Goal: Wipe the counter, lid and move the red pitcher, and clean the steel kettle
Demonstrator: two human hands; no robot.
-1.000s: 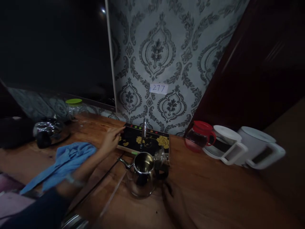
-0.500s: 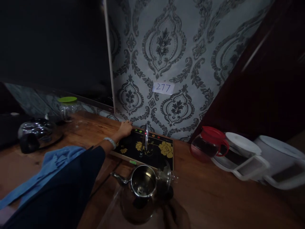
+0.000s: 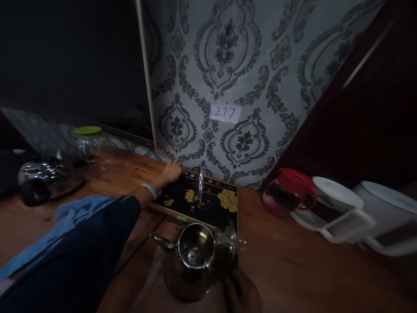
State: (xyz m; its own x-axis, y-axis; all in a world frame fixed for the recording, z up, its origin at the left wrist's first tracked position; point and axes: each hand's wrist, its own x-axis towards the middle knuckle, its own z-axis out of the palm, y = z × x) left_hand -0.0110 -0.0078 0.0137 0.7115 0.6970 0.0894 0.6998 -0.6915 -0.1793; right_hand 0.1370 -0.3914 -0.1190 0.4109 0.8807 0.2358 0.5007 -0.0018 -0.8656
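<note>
My left hand (image 3: 172, 171) is at the back left corner of an electric tea stove (image 3: 177, 198), its fingers bent over the edge. The stove has a black top with gold flowers, coloured buttons along the back and a curved chrome spout (image 3: 200, 184). In front of it is a glass kettle (image 3: 187, 282) with a metal-rimmed mouth and a side spout. Its clear lid (image 3: 230, 241) stands tilted open on the right. My right hand (image 3: 243, 291), dark and partly cut off below, is closed at the kettle's handle side; the handle is mostly hidden.
To the right stand a red-lidded jug (image 3: 288, 193) and two white-handled pitchers, one with a white lid (image 3: 339, 191). A blue cloth (image 3: 78, 213), a shiny kettle (image 3: 47, 178) and a green-lidded jar (image 3: 87, 141) are on the left of the wooden table (image 3: 293, 261).
The view has shifted slightly. Both hands, the kettle and its open lid keep nearly the same places.
</note>
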